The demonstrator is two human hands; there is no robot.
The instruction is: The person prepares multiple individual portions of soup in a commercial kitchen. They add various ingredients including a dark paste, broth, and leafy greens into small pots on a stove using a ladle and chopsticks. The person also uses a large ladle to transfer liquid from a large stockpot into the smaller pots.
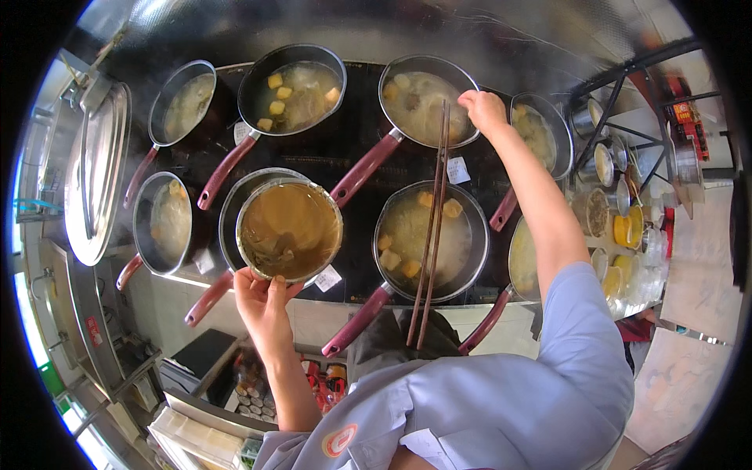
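Note:
My left hand [267, 299] grips the rim of a round metal bowl [291, 226] of brown sauce, tilted above a saucepan [226, 235] at front centre-left. At the right rim of the back saucepan [429, 100], which holds cloudy broth, my right hand [483, 111] has its fingers pinched together; whether something small is between them is hidden. Long wooden chopsticks [435, 217] lean from that back pan across the front saucepan [390, 241], where tan cubes float in broth. The left back saucepan [299, 94] also contains cubes in broth.
More saucepans [163, 223] stand left and right on the black cooktop [352, 153], their maroon handles pointing towards me. A large metal lid [97, 176] is upright at far left. Containers of ingredients [627, 226] and a black metal rack [625, 132] are at right. Steam rises.

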